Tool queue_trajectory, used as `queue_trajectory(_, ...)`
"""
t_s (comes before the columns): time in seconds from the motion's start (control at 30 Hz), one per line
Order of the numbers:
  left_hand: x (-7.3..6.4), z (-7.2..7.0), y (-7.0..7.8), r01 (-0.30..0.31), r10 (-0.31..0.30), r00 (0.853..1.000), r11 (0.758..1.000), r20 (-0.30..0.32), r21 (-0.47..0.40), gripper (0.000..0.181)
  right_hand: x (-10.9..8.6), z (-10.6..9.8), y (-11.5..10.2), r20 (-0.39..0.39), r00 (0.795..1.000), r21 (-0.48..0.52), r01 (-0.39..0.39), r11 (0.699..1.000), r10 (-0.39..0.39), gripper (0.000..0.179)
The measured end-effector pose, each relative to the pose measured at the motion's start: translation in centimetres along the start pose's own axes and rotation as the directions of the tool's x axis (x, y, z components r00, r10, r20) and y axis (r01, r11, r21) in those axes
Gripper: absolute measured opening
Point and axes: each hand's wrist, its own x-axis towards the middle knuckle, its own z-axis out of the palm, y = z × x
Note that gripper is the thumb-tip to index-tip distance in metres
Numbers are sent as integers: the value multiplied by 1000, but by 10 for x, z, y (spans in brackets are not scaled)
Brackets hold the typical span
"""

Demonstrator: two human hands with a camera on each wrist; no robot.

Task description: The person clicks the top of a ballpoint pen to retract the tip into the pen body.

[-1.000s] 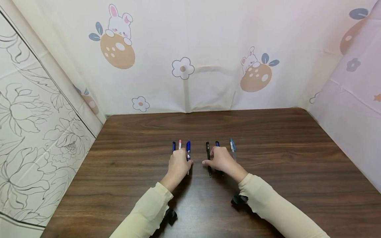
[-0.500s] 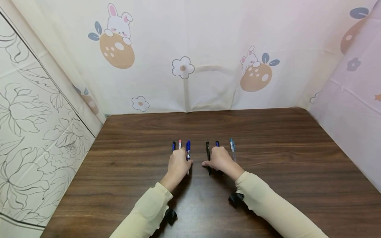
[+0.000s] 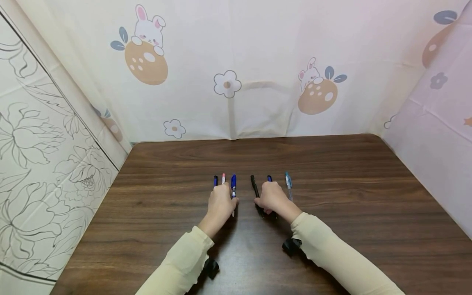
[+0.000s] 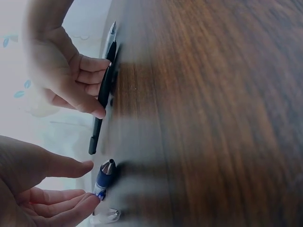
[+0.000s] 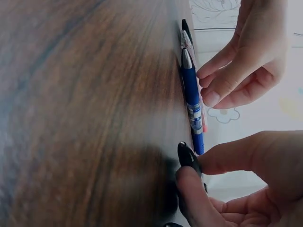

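My right hand (image 3: 273,196) pinches a black pen (image 3: 254,186) between thumb and fingertips. The pen lies slanted, its far end leaning left, close over the table. Under that hand is a dark blue pen (image 3: 269,178), mostly covered. My left hand (image 3: 220,201) is over the left group of pens, its thumb held apart from the fingers. Beside the thumb lies a blue pen (image 3: 234,182), and in the left wrist view the fingertips are right at this blue pen (image 4: 105,175). A pink-ended pen (image 3: 223,178) and a black-and-blue pen (image 3: 215,181) show past the knuckles.
A clear pen with a light blue top (image 3: 289,182) lies right of the right hand. All the pens are on a brown wooden table (image 3: 166,229). A patterned cloth (image 3: 265,49) hangs behind it, and more cloth hangs at both sides.
The black pen, straight before, now tilts with its far end to the left; the right thumb has drawn in against it. The left hand stays in place.
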Motion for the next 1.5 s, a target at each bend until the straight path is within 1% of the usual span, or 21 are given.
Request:
queue_trajectory(0.17, 0, -2, 1, 0, -1, 1000, 1000, -9, -5, 22, 1, -2, 4, -8, 1000, 32, 16, 999, -16, 39)
queue_trajectory(0.3, 1, -2, 0, -1, 0, 1000, 1000, -12, -21, 20, 2, -5, 8, 3, 1000, 73, 27, 997, -28, 42)
queue_trajectory(0.4, 2, -2, 0, -9, 8, 1000, 999, -23, -43, 18, 4, -8, 12, 29, 999, 129, 34, 991, -38, 39)
queue_trajectory(0.53, 4, -3, -1, -22, 19, 999, 997, -42, -75, 18, 8, -10, 18, 65, 997, 201, 24, 979, -38, 29)
queue_trajectory(0.67, 6, -2, -4, -44, 39, 998, 993, -53, -110, 18, 12, -11, 22, 98, 995, 293, -12, 956, -18, 22)
queue_trajectory(0.83, 8, -2, -6, -62, 53, 997, 983, -56, -172, 20, 14, -11, 25, 152, 988, 426, -49, 903, -18, 19)
queue_trajectory(1.03, 8, -2, -5, -21, 16, 1000, 963, -20, -268, 23, 14, -11, 26, 227, 973, 499, -93, 862, -26, 17)
queue_trajectory(1.1, 9, -1, -6, -29, 25, 1000, 951, -16, -309, 25, 15, -11, 28, 252, 967, 514, -101, 852, -37, 18)
queue_trajectory(1.17, 10, -1, -7, -39, 41, 999, 933, -2, -359, 27, 15, -11, 29, 277, 960, 539, -110, 835, -52, 19)
queue_trajectory(1.23, 11, -1, -8, -44, 59, 998, 914, 27, -403, 29, 15, -12, 30, 300, 952, 562, -118, 819, -68, 20)
queue_trajectory(1.3, 13, 0, -9, -32, 69, 995, 897, 68, -441, 31, 14, -12, 30, 316, 945, 583, -123, 803, -85, 20)
queue_trajectory(1.4, 14, -1, -11, 16, 61, 988, 877, 143, -480, 32, 13, -13, 31, 332, 937, 602, -123, 789, -107, 21)
queue_trajectory(1.47, 15, -1, -12, 59, 43, 982, 861, 187, -506, 33, 12, -13, 32, 342, 932, 622, -126, 772, -123, 21)
queue_trajectory(1.5, 15, -1, -12, 74, 35, 979, 856, 201, -511, 33, 12, -13, 32, 347, 929, 631, -129, 765, -130, 21)
